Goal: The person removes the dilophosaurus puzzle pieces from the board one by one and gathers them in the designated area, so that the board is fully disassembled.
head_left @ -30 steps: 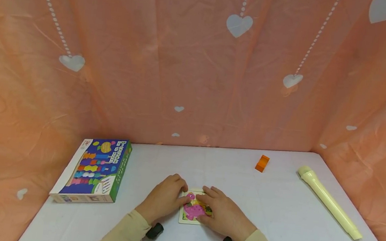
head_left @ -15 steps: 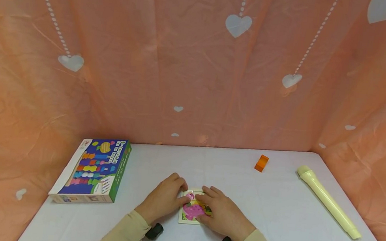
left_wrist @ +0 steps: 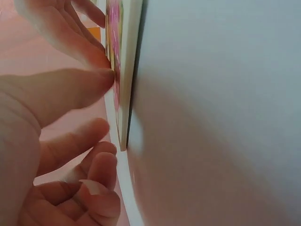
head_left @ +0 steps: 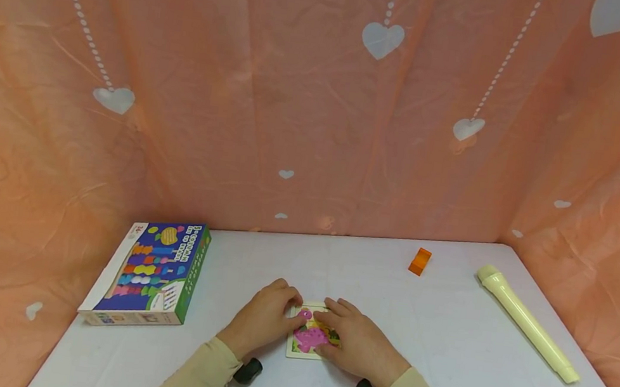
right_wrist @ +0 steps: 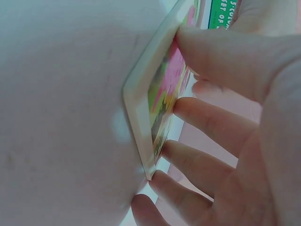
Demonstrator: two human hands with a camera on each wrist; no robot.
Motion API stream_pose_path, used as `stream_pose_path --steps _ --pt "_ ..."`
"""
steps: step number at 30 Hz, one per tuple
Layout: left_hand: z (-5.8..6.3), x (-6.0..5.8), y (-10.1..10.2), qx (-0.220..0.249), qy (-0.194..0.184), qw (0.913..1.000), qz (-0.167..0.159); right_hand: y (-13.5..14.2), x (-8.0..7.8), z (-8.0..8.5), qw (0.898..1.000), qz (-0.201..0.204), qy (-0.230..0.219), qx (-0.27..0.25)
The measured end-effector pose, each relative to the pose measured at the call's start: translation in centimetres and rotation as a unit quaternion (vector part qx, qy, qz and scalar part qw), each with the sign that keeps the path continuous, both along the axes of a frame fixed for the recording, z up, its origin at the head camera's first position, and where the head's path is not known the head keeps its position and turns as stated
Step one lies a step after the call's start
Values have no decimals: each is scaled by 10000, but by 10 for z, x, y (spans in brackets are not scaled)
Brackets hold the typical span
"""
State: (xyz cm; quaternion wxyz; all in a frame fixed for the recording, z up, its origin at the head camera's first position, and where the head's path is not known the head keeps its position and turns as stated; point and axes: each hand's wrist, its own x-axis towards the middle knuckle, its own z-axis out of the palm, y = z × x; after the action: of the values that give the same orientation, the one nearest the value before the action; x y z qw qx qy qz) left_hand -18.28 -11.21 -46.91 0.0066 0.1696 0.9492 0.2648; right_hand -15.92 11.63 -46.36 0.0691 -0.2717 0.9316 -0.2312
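A small square puzzle board (head_left: 309,341) with a pink dinosaur picture and a cream frame lies flat on the table. From the left, my left hand (head_left: 261,321) reaches over it. In the left wrist view, that thumb (left_wrist: 70,92) presses its tip on the picture, while the other fingers are bent near the board's corner. My right hand (head_left: 364,348) covers the right part of the board. Its thumb (right_wrist: 211,49) and extended fingertips touch the picture in the right wrist view, and the little finger is down beside the frame's corner.
On the left of the white table (head_left: 256,264) lies a blue and green toy box (head_left: 157,272). An orange block (head_left: 419,261) is at the back right, and a pale yellow tube (head_left: 527,324) lies slantwise along the right side. An orange curtain (head_left: 318,124) with hearts stands behind.
Both hands stay in place on the puzzle board. The whole head view has shifted very slightly; nothing else has visibly moved.
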Motion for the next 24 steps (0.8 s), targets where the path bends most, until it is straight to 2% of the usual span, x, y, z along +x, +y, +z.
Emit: stream_pose_path --steps 15,18,24 --pt "2 0 -1 -333 -24 9994 -55 0 0 -1 10000 -22 2 41" --pt "1 0 -1 -318 -28 9994 -117 0 0 -1 10000 -18 18 35" --pt "-2 0 -1 -99 -149 9998 -41 0 0 -1 10000 -11 -39 31"
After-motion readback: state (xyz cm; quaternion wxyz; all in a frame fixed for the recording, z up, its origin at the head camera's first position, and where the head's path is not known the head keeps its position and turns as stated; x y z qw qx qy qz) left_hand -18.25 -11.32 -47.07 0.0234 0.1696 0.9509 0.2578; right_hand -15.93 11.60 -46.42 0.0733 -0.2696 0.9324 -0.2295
